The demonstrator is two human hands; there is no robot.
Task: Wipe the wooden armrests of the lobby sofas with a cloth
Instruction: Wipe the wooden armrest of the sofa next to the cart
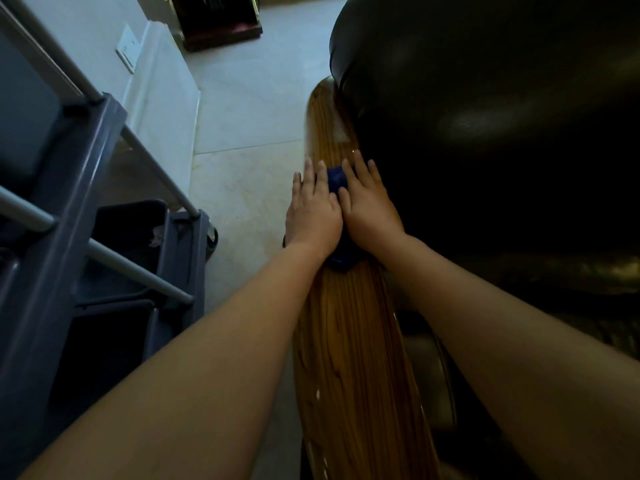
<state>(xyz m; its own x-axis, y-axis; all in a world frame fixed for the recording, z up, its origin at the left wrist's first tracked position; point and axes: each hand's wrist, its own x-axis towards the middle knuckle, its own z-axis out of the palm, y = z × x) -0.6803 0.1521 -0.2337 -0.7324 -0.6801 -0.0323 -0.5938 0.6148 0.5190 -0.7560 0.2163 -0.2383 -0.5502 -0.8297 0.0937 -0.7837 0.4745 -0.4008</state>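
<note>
Glossy striped-wood armrest (349,341): both hands, left (313,213) and right (370,206), press flat on blue cloth (336,180).

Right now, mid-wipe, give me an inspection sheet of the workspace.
Surface: glossy wooden armrest, pale smears near its close end.
Job's things: blue cloth flat on the armrest, mostly covered.
Clutter: nothing seen on the armrest.
Hands: left hand and right hand side by side, palms down on the cloth.
Cables: nothing seen.
Surroundings: dark leather sofa at right; grey cleaning cart at left; pale tiled floor; wall plate.
</note>
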